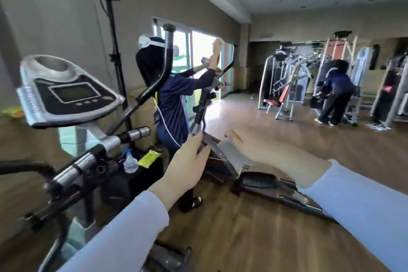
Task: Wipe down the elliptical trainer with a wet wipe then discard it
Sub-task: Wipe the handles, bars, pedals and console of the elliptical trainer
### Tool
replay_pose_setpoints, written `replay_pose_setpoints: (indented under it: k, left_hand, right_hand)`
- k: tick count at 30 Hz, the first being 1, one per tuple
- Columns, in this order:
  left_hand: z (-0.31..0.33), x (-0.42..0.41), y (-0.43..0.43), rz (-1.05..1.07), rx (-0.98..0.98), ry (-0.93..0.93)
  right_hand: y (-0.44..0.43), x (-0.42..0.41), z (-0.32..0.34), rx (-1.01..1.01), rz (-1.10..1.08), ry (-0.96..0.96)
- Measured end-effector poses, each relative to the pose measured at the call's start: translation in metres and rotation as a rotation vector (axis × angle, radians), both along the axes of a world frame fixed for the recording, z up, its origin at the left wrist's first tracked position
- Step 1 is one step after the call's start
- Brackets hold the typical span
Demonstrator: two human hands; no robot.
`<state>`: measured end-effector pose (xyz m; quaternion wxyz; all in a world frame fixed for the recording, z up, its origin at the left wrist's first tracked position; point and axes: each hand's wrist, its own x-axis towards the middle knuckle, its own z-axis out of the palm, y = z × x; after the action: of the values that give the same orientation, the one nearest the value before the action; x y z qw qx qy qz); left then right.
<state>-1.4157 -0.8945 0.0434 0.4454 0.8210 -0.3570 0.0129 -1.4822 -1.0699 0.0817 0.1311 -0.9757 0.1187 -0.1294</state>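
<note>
hands: left hand point(187, 168) & right hand point(262, 152) mid-frame, fingers straight, both empty.
yellow pack point(149, 158): lower left, prob. wipes; light, soft, slick, so I'd pinch an edge.
elliptical trainer point(70, 95): left; heavy, rigid.

Handlebars point(99, 154) crowd left — floor point(309, 146) open right.

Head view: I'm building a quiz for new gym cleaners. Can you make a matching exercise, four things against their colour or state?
Things:
1. console
2. spray bottle
3. packet
4. left hand

Colour or state:
A. yellow-green
B. open, holding nothing
C. black and silver
D. translucent, pale blue

Pairs: 1-C, 2-D, 3-A, 4-B
</note>
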Motion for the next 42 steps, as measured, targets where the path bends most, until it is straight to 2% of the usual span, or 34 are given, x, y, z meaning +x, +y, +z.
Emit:
replay_pose_setpoints:
  k: [7, 17, 23, 29, 35, 42]
  left_hand:
    - [-0.005, -0.019, 0.129, 0.400, 0.094, 0.001]
    - [0.007, -0.134, 0.266, 0.772, 0.112, -0.021]
    - [-0.002, -0.219, 0.323, 0.971, 0.111, -0.026]
    - [-0.016, -0.276, 0.353, 1.059, 0.113, -0.005]
    - [-0.016, -0.290, 0.369, 1.110, 0.105, 0.017]
    - [-0.019, -0.261, 0.388, 1.133, 0.110, -0.027]
  right_hand:
    - [0.118, 0.034, -0.008, -0.005, 0.451, -0.002]
    - [0.261, -0.004, -0.002, 0.102, 0.836, -0.088]
    - [0.328, -0.063, -0.019, 0.164, 0.984, -0.110]
    - [0.368, -0.108, -0.037, 0.177, 1.078, -0.079]
    - [0.388, -0.121, -0.038, 0.158, 1.125, -0.073]
    - [0.412, -0.085, -0.033, 0.231, 1.131, -0.037]
